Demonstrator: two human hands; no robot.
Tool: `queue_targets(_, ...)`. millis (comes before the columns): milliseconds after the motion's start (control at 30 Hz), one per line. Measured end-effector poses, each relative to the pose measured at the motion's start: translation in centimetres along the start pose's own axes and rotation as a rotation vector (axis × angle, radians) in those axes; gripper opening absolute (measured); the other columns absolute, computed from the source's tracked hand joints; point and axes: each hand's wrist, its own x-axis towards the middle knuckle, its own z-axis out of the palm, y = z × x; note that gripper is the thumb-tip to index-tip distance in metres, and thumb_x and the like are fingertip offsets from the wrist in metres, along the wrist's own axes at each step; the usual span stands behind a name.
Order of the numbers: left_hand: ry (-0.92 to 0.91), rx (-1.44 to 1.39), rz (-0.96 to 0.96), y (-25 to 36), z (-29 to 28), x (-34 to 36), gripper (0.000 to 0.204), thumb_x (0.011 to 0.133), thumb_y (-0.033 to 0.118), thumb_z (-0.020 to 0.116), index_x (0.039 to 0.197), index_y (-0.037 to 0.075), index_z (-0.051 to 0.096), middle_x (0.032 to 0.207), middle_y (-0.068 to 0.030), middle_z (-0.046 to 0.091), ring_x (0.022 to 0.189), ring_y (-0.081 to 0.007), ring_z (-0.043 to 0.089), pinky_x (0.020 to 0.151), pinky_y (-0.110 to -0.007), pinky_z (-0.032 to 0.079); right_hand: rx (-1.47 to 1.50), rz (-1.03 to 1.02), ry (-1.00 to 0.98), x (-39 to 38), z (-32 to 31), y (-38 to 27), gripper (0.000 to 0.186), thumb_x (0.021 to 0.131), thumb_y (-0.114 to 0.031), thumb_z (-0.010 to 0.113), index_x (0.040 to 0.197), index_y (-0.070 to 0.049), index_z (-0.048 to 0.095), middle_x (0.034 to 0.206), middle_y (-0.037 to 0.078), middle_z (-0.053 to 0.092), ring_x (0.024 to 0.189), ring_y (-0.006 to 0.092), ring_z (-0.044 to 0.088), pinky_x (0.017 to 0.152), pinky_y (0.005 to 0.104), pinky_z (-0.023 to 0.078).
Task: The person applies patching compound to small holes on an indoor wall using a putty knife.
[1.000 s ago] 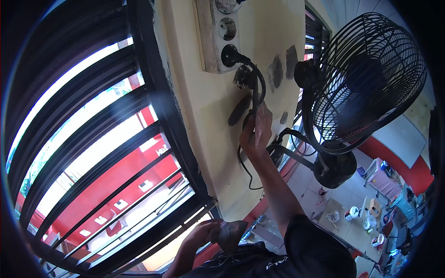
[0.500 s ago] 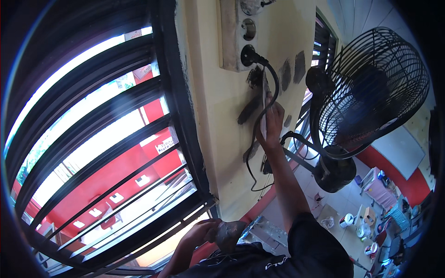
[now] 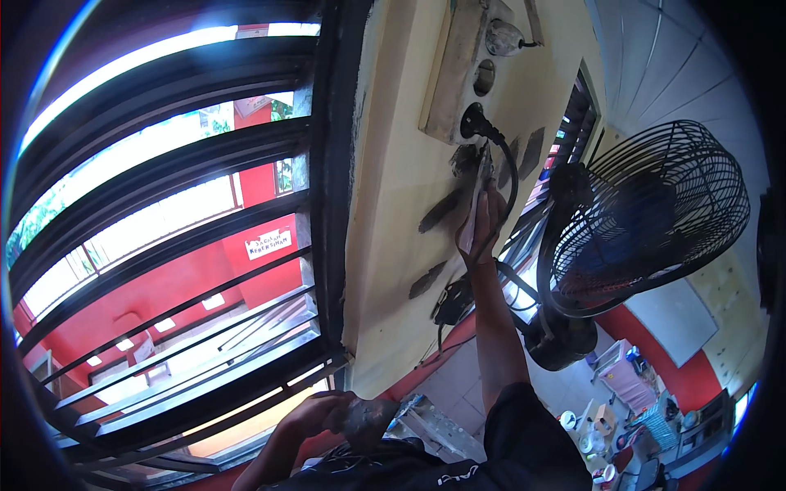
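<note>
My right hand point(image 3: 486, 214) is raised to the cream wall point(image 3: 401, 237), fingers closed on a thin, pale flat blade point(image 3: 484, 168). Its tip reaches up among dark grey patches point(image 3: 440, 211) smeared on the wall, just below the socket strip point(image 3: 449, 86). A black plug point(image 3: 476, 123) sits in the lowest socket, and its cable point(image 3: 514, 176) loops down past my right hand. Low in front of my chest, my left hand point(image 3: 321, 414) is closed around a dark grey lump point(image 3: 368, 421); its exact kind does not show.
To the right, a black caged fan point(image 3: 655, 209) juts from the wall on its bracket. Dark window louvres point(image 3: 164, 151) fill the left side. Far below on the right are a pink drawer unit point(image 3: 626, 375), a turquoise basket point(image 3: 655, 425) and cluttered tables. A whiteboard point(image 3: 675, 319) hangs beyond.
The view has shifted, so the wall and sockets sit further right and lower. My right hand stays at the wall with the blade; the cable now hangs closer across it. My left hand keeps the lump.
</note>
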Motion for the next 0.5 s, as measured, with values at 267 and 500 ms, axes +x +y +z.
queue_targets(267,-0.005,-0.180,0.064,-2.4,-0.6,1.2,0.032,0.088,0.014,0.052,0.114,-0.005,0.056,0.092,-0.0098,0.061,0.072,-0.0149,0.060,0.057,-0.025,0.048,0.040,-0.006,-0.090,-0.5,0.0,-0.2,0.037,0.087,-0.009,0.048,0.121,0.007,0.044,0.125,0.031,0.045,0.109,0.0428,0.047,0.091,0.0490,0.039)
queue_targets(500,-0.027,-0.135,0.002,-0.9,-0.3,0.7,0.031,0.088,0.016,0.054,0.113,-0.002,0.058,0.095,-0.0105,0.062,0.075,-0.0150,0.061,0.060,-0.026,0.050,0.092,0.027,-0.181,1.2,-0.3,-1.7,0.045,0.084,-0.018,0.056,0.121,0.006,0.048,0.129,0.030,0.043,0.114,0.0415,0.043,0.095,0.0463,0.036)
